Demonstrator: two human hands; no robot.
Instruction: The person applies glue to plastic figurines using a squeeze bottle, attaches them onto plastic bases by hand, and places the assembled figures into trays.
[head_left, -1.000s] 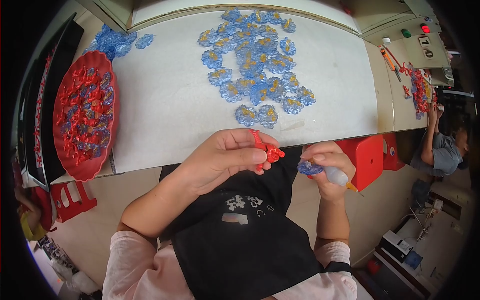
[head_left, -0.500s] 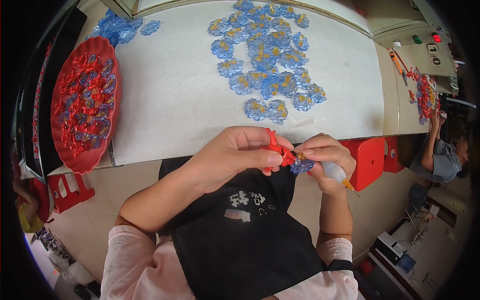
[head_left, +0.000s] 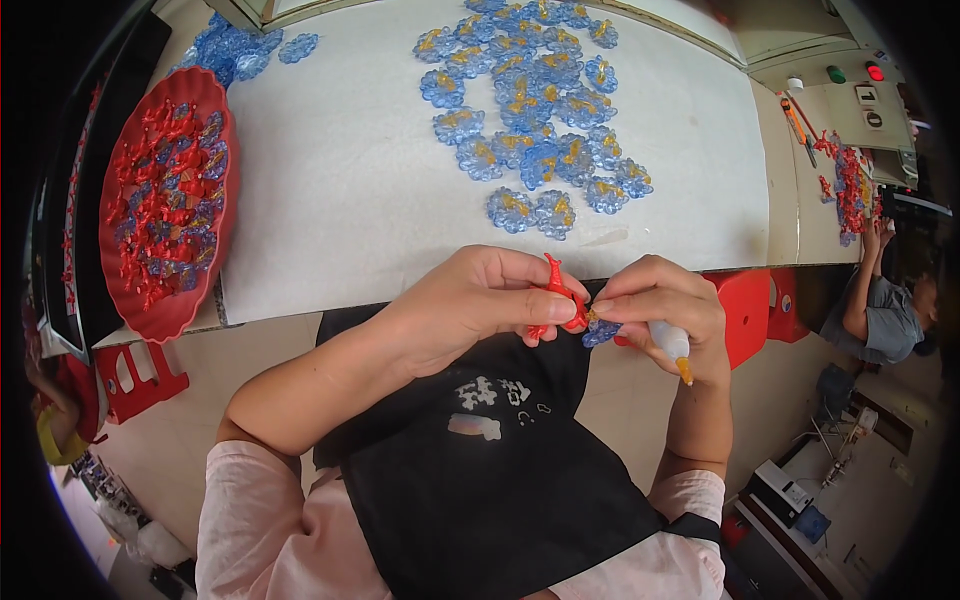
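Observation:
My left hand [head_left: 470,305] pinches a small red plastic piece [head_left: 556,292] just in front of the table's near edge. My right hand [head_left: 660,312] meets it from the right, its fingertips holding a small clear blue flower piece [head_left: 600,331] against the red one. A white glue bottle with an orange tip [head_left: 676,349] is tucked in the same hand, pointing down. Both hands hover over my black apron [head_left: 480,460].
Many blue flower pieces with yellow centres [head_left: 535,120] lie spread on the white table [head_left: 350,190]. A red tray [head_left: 160,200] of red and blue parts sits at the left. Red stools [head_left: 745,305] stand under the table. Another person [head_left: 885,305] works at the right.
My two hands have come together. The right hand brought the blue piece left against the red piece, and both hands now sit slightly lower and closer to my body.

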